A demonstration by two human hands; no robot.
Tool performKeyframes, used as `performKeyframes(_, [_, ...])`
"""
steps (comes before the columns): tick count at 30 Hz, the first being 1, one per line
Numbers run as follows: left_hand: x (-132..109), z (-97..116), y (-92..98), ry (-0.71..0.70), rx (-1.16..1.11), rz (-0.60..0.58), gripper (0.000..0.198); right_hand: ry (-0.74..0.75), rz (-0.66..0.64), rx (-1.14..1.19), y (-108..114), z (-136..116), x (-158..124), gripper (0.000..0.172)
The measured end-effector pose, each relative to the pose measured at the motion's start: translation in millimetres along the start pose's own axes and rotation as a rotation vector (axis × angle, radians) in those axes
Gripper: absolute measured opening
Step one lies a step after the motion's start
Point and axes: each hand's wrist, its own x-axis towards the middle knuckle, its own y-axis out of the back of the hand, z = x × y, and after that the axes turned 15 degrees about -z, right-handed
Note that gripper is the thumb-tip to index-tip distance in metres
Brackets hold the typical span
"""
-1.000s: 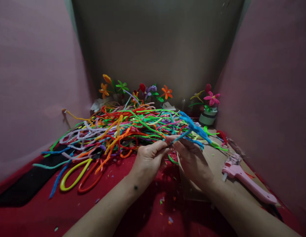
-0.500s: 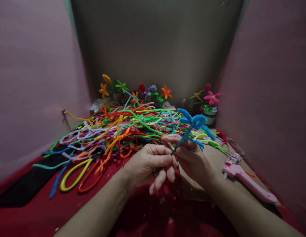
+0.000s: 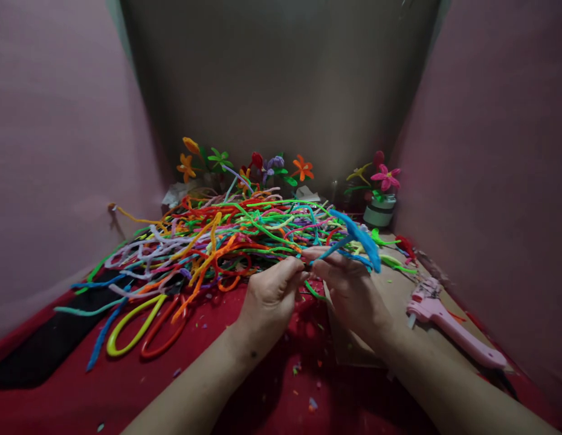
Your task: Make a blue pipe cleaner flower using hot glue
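Note:
A blue pipe-cleaner flower (image 3: pixel 361 238) leans to the right above my right hand (image 3: pixel 353 290), whose fingers are closed on its thin stem. My left hand (image 3: pixel 271 299) is closed in a pinch at the lower end of that stem, its fingertips close to those of my right hand. A green pipe-cleaner piece (image 3: pixel 315 291) shows just below the fingertips. Behind both hands spreads a tangled heap of coloured pipe cleaners (image 3: pixel 208 235).
A pink glue gun (image 3: pixel 453 329) lies on cardboard (image 3: pixel 353 344) at the right. Yellow-handled scissors (image 3: pixel 115 350) lie at the left on the red cloth (image 3: pixel 194 380). Pipe-cleaner flowers, including a pink one (image 3: pixel 386 177) in a pale pot (image 3: pixel 379 211), stand at the back.
The blue flower has tipped over to the right, its petals now seen side-on. My left hand has turned, with its back up and its fingers curled in. A green piece shows below the hands.

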Motion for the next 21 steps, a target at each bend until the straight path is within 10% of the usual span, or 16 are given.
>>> performKeyframes(12, [2,4,16.3,0.128,-1.100,-0.609,0.016,0.179,-0.198,-0.029,7,0,-1,0.017])
performKeyframes(21, [7,6,3.2,0.110,-0.489,-0.059,0.009,0.102,-0.063,-0.215,5,5,0,0.017])
